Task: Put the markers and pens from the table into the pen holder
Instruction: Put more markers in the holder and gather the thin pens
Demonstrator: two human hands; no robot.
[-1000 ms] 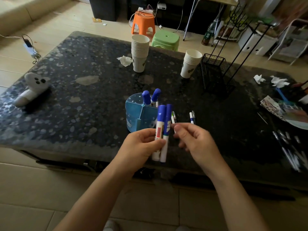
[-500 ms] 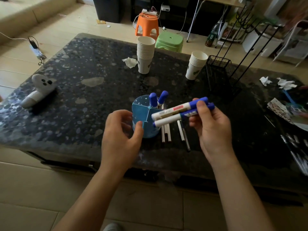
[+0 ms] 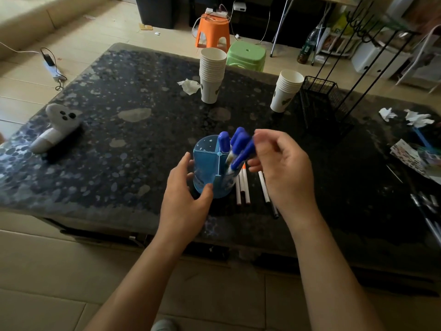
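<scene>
A blue round pen holder [image 3: 207, 164] with dividers stands near the table's front edge. My left hand [image 3: 186, 206] cups its front left side, thumb on the wall. My right hand [image 3: 286, 168] is just right of and above the holder, fingertips pinching the caps of two blue-capped markers [image 3: 241, 152]. They lean tilted in the holder's right compartment. Another blue-capped marker [image 3: 223, 142] stands in the same compartment. Three white pens [image 3: 241, 187] and a dark pen [image 3: 275, 211] lie on the table right of the holder, partly under my right hand.
Two stacks of paper cups [image 3: 212, 75] [image 3: 285, 93] and a black wire basket [image 3: 319, 96] stand at the back. A white toy [image 3: 57, 126] lies at the left. Several more pens [image 3: 427, 206], papers and crumpled tissues [image 3: 417, 118] sit at the right edge.
The two markers passed from my left hand to my right, which then tipped them down into the holder. My left hand moved onto the holder's side.
</scene>
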